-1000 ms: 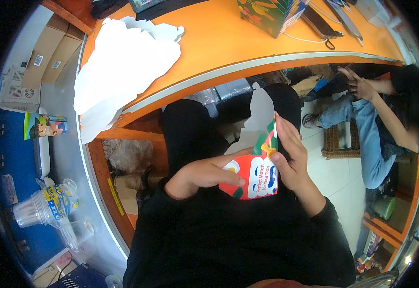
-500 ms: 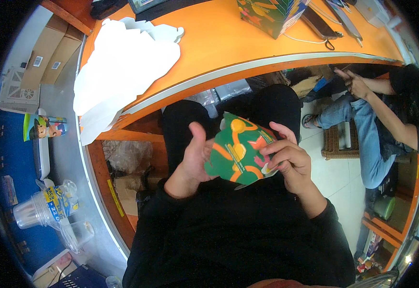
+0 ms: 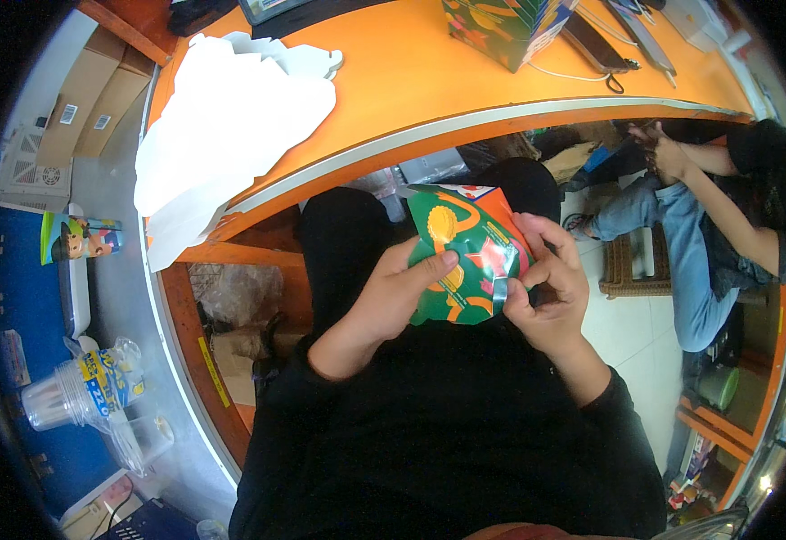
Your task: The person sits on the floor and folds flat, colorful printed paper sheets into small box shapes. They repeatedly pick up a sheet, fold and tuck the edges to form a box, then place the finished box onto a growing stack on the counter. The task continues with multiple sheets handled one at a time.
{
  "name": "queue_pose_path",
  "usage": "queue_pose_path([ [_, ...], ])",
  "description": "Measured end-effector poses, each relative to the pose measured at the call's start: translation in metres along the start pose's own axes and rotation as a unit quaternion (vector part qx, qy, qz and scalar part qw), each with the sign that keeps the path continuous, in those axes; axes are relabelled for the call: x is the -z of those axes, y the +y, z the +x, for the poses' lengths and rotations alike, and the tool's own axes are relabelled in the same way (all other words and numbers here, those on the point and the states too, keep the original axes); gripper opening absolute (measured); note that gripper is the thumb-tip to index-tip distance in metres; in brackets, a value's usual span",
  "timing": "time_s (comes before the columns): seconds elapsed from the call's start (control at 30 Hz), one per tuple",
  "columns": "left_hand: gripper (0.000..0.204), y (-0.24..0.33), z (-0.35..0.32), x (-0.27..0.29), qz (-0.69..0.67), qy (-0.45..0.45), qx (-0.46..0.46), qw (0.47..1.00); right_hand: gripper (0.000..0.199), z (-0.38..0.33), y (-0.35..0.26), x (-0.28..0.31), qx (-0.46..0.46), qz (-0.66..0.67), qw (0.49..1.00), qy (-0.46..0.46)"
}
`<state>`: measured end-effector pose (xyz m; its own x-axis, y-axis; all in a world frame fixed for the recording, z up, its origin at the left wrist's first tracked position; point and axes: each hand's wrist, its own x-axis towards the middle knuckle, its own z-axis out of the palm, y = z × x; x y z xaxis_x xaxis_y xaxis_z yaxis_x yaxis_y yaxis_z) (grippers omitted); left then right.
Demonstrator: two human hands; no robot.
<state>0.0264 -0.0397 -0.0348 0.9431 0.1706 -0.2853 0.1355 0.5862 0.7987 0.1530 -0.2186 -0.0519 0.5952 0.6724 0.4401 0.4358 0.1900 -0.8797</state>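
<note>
Over my lap I hold a green cardboard box with orange and pink printed figures, partly folded. My left hand grips its left side, the thumb lying across the printed face and the fingers behind it. At its right edge my right hand is closed on the board, thumb and fingers bent at the lower right corner. A similar printed box stands upright on the orange table ahead. White flat cardboard blanks lie in a pile at the table's left end.
On the orange table, a dark phone and cables lie at the far right. Stacked plastic cups and a printed cup are at my left. Another person sits on the right, hands together, near a wicker stool.
My left hand has gone from open beside the box to gripping its left side, thumb on top. The box has turned and bulged, and my right fingers have shifted to its edge.
</note>
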Motion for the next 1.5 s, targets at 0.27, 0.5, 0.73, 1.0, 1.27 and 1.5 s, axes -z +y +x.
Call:
queue_pose_path([
  [0.27, 0.042, 0.007, -0.004, 0.001, 0.0, -0.026, 0.041, 0.999, 0.018, 0.008, -0.016, 0.009, -0.007, -0.115, 0.99, -0.083],
  [0.5, 0.061, 0.007, -0.009, -0.001, -0.059, -0.063, 0.063, 0.994, 0.027, -0.001, -0.009, -0.003, -0.071, -0.058, 0.994, -0.064],
  [0.73, 0.079, -0.017, -0.001, 0.004, 0.057, -0.182, 0.141, 0.971, 0.065, -0.007, 0.003, -0.011, -0.141, -0.044, 0.988, -0.051],
  [1.0, 0.053, -0.018, 0.005, 0.011, 0.209, -0.273, 0.099, 0.934, 0.06, 0.014, -0.011, 0.0, -0.183, 0.002, 0.965, -0.187],
  [1.27, 0.059, -0.012, 0.004, 0.019, 0.004, -0.321, 0.132, 0.938, 0.039, 0.014, -0.014, 0.015, -0.143, 0.031, 0.968, -0.203],
  [1.5, 0.052, -0.012, -0.008, 0.011, 0.136, -0.162, 0.109, 0.971, 0.033, -0.013, -0.004, -0.003, -0.147, -0.048, 0.985, -0.08],
])
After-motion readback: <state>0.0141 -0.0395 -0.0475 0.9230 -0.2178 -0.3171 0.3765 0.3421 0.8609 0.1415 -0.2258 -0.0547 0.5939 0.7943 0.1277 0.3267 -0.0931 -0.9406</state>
